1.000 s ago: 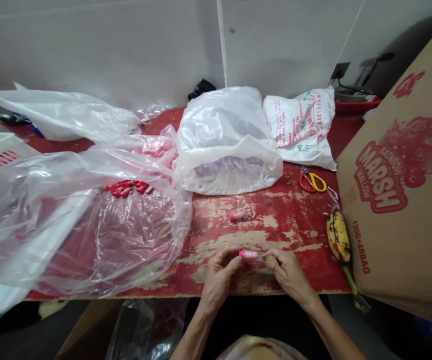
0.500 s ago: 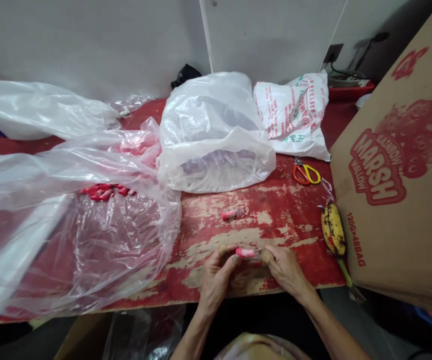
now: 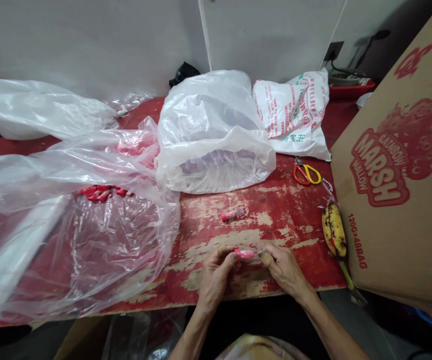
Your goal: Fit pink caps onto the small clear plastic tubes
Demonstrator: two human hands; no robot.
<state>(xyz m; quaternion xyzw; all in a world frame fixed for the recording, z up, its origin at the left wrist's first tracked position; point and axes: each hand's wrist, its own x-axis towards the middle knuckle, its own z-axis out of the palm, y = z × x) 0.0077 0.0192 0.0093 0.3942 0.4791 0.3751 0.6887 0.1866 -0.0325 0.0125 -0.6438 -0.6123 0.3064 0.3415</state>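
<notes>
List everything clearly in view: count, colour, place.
Table: 1, worn red, centre
Held tube: 1, pink-clear, at table's front
Loose tube: 1, pink-clear, farther back
Clear bag: 1, transparent, left
Small pieces: several, red, inside clear bag
White bag: 1, white, back left
Middle bag: 1, translucent white, back centre, purplish contents
Printed bag: 1, white, red-green print, back right
Unclear item: 1, black, behind middle bag
Scissors: 1, red-yellow handles, before printed bag
Box: 1, brown cardboard, far right
Banana: 1, spotted yellow, beside box
Tray: 1, red, back right
Socket: 1, dark, on wall
Left hand: 1, at held tube's pink end
Right hand: 1, at held tube's clear end
</notes>
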